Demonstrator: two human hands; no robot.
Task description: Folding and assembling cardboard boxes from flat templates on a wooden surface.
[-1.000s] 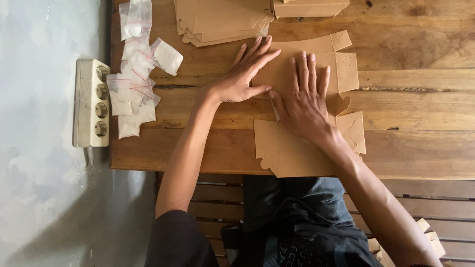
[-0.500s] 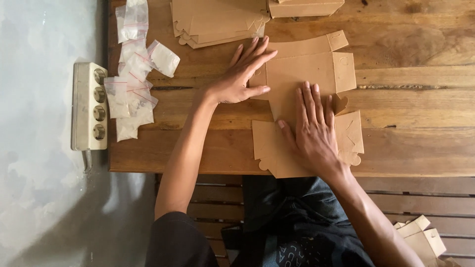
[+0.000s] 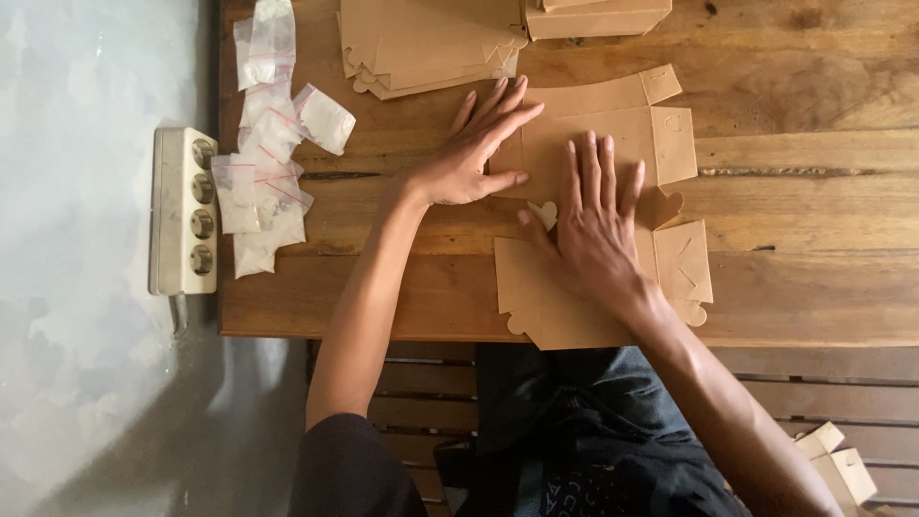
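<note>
Left hand (image 3: 469, 158) and right hand (image 3: 593, 225), both flat, fingers spread, press the cardboard blank (image 3: 613, 144) near the table edge (image 3: 383, 335).

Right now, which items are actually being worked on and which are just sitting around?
In hand:
- flat brown cardboard box blank, pressed on the wooden table
- left hand and right hand, both flat on it

Lying about:
- stack of flat blanks
- small plastic bags of white powder
- white power strip
- folded boxes by the bench
</note>
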